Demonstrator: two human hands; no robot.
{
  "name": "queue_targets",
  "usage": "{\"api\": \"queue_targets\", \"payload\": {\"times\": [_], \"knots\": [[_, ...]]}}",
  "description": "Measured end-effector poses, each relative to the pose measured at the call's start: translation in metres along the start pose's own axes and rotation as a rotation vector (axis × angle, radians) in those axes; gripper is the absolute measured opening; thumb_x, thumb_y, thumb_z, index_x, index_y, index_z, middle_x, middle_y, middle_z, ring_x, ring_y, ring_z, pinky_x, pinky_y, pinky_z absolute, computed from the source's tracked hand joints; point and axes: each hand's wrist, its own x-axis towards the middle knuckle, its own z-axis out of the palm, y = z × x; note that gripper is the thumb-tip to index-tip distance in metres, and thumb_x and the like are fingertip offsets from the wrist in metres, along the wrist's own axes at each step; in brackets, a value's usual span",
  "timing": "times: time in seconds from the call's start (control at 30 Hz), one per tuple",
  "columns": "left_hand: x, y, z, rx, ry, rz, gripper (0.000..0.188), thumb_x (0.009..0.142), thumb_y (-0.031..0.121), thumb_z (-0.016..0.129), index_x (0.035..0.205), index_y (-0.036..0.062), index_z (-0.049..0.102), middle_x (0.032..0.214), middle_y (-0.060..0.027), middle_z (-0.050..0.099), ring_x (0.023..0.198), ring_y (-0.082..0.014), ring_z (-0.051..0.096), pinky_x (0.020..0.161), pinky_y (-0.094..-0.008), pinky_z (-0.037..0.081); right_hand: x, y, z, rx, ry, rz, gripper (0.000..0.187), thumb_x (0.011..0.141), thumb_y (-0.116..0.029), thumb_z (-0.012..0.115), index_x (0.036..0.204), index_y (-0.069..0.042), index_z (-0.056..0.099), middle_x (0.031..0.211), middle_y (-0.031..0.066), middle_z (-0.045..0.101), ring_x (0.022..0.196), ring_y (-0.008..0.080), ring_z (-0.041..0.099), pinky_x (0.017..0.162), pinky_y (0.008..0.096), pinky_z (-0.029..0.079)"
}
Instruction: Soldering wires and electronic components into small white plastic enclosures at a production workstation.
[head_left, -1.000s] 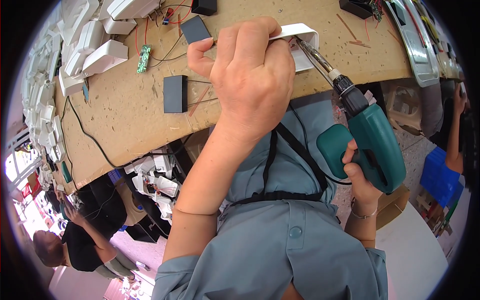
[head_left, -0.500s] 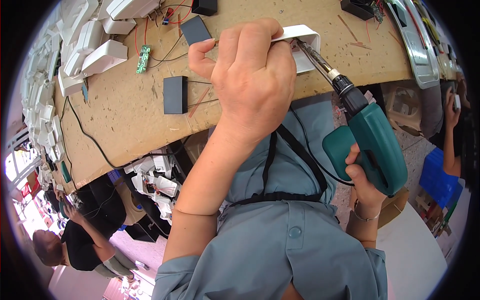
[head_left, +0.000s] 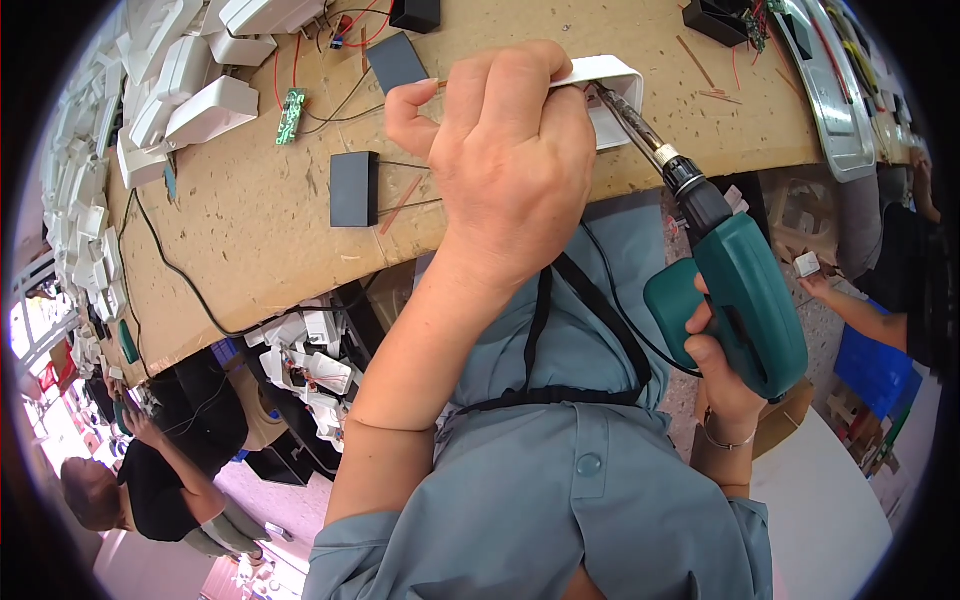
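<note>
"What's on the left?"
"A heap of white shells on the bench. Next come a little green circuit board and a dark block."
"Then what?"
"The left hand. Its grip is wrapped around the left part of a white case, near the bench's front edge."
"What's the case like?"
"Plain and hollow, with thin walls and round corners."
"How is that hand?"
"Its back faces up, its fingers are bent over, and the little finger pokes out left."
"And further right?"
"A fat green tool with a long metal tip poking into the case. I can't tell if it touches inside. The right hand is lower down, its grip tight on the tool. Last is a silver tray."
</note>
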Motion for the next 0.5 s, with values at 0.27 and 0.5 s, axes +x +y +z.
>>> {"api": "queue_targets", "payload": {"times": [0.27,0.5], "knots": [[0.001,-0.0006,0.0005,-0.001,0.011,0.0,0.006,0.063,0.01,0.069,0.066,0.012,0.064,0.085,0.0044,0.056,0.076,-0.0148,0.05,0.076,-0.0357,0.025,-0.0013,0.0004,-0.004,-0.014,-0.053,-0.056,0.052,0.072,-0.024,0.077,0.109,0.007,0.057,0.082,0.0066,0.061,0.07,0.0124,0.057,0.066,0.0247,0.046],[0.0025,0.0001,-0.0003,-0.024,0.013,-0.007,0.006,0.062,0.009,0.068,0.066,0.0115,0.064,0.085,0.0036,0.056,0.076,-0.0153,0.05,0.076,-0.0356,0.025,-0.0012,-0.0069,0.0004,0.128,0.013,0.083,0.052,0.072,-0.026,0.077,0.108,0.006,0.057,0.077,0.0037,0.058,0.067,0.0111,0.054,0.062,0.024,0.044]]}}
